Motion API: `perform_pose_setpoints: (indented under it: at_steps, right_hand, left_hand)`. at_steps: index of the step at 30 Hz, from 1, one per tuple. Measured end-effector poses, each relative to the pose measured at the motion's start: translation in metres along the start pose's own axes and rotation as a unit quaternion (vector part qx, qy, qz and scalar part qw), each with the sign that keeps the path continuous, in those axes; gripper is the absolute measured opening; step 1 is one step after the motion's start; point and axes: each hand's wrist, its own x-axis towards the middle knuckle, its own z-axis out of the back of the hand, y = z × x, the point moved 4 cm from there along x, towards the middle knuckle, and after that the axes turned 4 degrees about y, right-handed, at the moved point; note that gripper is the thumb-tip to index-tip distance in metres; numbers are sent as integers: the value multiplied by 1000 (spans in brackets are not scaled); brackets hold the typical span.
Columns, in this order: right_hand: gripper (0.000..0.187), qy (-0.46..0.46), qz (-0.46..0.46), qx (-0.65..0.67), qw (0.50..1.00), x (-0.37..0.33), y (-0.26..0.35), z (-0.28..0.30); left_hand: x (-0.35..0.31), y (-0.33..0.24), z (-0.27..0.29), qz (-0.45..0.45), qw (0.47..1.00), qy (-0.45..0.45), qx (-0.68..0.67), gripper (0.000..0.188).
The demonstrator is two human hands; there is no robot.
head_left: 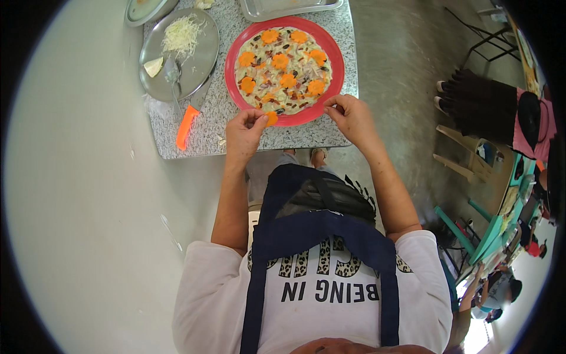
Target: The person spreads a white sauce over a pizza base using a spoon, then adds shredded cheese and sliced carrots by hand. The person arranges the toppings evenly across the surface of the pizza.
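A round red plate holds a flat, pizza-like dish with dark and reddish bits and several flower-shaped carrot slices. At the plate's near edge, my left hand is closed in a pinch on one carrot slice. The fingers of my right hand are pressed together at the near right rim; whether they grip the rim or something small is hidden. To the left, a grey metal plate carries grated white shreds, a pale wedge and a spoon.
An orange-handled knife lies on the speckled tabletop left of my left hand. A metal tray and a bowl stand at the far side. On the right are a wooden chair, a green table and other people.
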Motion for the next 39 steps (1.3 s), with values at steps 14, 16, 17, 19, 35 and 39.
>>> perform_pose_setpoints:
  at_steps: [14,16,17,19,35,39]
  right_hand:
    - [12,26,3,5,1000,5,10,-12]
    - [12,25,8,3,1000,5,10,-14]
    - [12,26,11,-4,1000,5,10,-16]
    - [12,27,18,-13,999,7,11,-20]
    - [16,-17,107,-162,981,14,36,-70]
    - [16,-12,109,-166,980,14,39,-71]
  left_hand:
    - [25,0,-33,-49,995,-13,90,13]
    - [27,-1,-33,-53,992,-18,110,13]
    - [28,-1,-33,-58,991,-20,119,13]
    - [30,1,-33,-67,988,-27,139,14]
    - [31,-6,-30,-144,955,-68,250,14]
    - [29,-6,-28,-148,952,-73,259,14]
